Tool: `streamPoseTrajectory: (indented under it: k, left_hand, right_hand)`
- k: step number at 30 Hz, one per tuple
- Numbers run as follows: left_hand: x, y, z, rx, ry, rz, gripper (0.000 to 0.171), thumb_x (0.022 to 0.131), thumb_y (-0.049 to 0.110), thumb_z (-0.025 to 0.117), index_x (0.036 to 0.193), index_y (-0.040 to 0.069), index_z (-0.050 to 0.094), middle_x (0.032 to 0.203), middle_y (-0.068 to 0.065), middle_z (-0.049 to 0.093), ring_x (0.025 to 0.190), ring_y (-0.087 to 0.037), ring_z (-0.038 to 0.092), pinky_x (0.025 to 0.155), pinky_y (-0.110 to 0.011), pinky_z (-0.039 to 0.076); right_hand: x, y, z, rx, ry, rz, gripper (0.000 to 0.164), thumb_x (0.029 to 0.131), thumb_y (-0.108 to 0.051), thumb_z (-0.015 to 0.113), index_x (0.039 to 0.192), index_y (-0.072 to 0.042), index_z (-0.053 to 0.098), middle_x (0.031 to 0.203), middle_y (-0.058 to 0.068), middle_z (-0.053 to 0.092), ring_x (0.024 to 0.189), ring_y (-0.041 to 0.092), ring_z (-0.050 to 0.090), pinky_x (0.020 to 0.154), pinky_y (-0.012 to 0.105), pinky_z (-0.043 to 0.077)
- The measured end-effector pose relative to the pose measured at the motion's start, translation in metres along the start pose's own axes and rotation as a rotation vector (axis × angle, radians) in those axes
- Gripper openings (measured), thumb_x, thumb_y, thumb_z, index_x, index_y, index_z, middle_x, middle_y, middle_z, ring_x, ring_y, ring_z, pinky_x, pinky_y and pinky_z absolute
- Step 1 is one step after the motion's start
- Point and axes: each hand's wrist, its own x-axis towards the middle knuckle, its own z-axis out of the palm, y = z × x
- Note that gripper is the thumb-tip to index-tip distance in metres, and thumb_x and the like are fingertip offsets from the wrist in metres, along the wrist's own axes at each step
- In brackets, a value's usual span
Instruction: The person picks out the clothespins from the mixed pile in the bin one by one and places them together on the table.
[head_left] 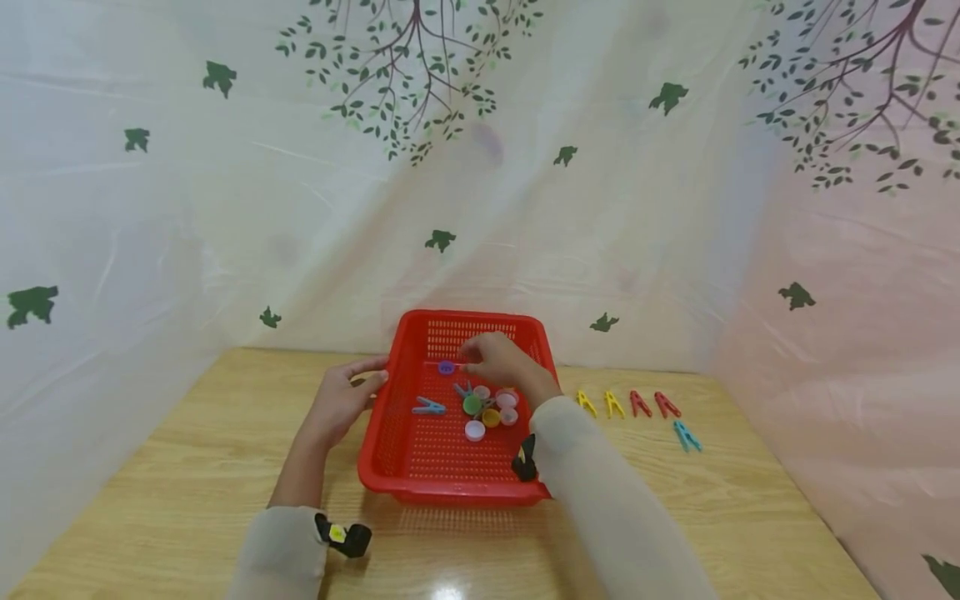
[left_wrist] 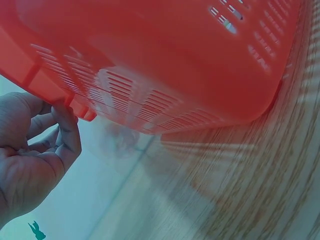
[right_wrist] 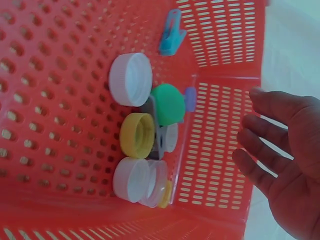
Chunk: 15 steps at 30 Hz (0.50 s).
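A red plastic basket [head_left: 457, 490] stands on the table. At its left rim, my left hand [head_left: 343, 402] grips the edge; the left wrist view shows the fingers [left_wrist: 67, 127] bent at the rim. My right hand [head_left: 498, 360] hovers over the basket's far part, fingers apart, with nothing between them in the right wrist view. Inside lie several bottle caps: a white cap [head_left: 475, 431], a yellow cap [head_left: 491, 417], a green cap [right_wrist: 168, 104], a purple cap [head_left: 446, 367] and pale ones. A blue clothespin [head_left: 429, 406] lies left of the caps; a grey clothespin [right_wrist: 156, 125] is partly hidden among them.
Right of the basket, yellow clothespins [head_left: 614, 405], red clothespins [head_left: 666, 404] and a blue clothespin [head_left: 687, 436] lie on the wooden table [head_left: 750, 500]. A pale printed curtain [head_left: 337, 250] surrounds the table's back and sides.
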Motion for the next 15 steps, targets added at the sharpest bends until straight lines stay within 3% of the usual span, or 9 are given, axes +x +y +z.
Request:
streamPoseTrajectory:
  k: [4, 9, 15]
  left_hand:
    - [0.0, -0.0009, 0.0007, -0.003, -0.001, -0.006, 0.039, 0.104, 0.02, 0.06, 0.141, 0.008, 0.061, 0.14, -0.015, 0.06, 0.114, -0.033, 0.066, 0.088, -0.043, 0.061]
    - [0.0005, -0.0005, 0.0004, -0.001, -0.001, -0.003, 0.038, 0.105, 0.019, 0.06, 0.141, 0.008, 0.061, 0.141, -0.014, 0.059, 0.115, -0.034, 0.066, 0.09, -0.047, 0.06]
    - [0.0012, -0.0005, -0.0003, 0.009, -0.004, -0.002, 0.038, 0.104, 0.019, 0.06, 0.141, 0.009, 0.061, 0.142, -0.013, 0.059, 0.117, -0.035, 0.066, 0.089, -0.045, 0.06]
  right_hand:
    - [0.0002, 0.0026, 0.0037, 0.042, -0.054, 0.003, 0.037, 0.095, -0.022, 0.075, 0.131, -0.015, 0.07, 0.127, 0.004, 0.07, 0.104, 0.023, 0.069, 0.095, 0.037, 0.058]
    - [-0.0001, 0.0035, 0.0067, 0.072, -0.119, 0.066, 0.042, 0.094, -0.018, 0.076, 0.135, -0.015, 0.068, 0.127, 0.004, 0.07, 0.102, 0.025, 0.07, 0.089, 0.037, 0.06]
    - [-0.0016, 0.0041, 0.0094, 0.057, -0.172, 0.106, 0.039, 0.095, -0.021, 0.075, 0.133, -0.015, 0.07, 0.119, -0.002, 0.071, 0.099, 0.023, 0.071, 0.087, 0.038, 0.061]
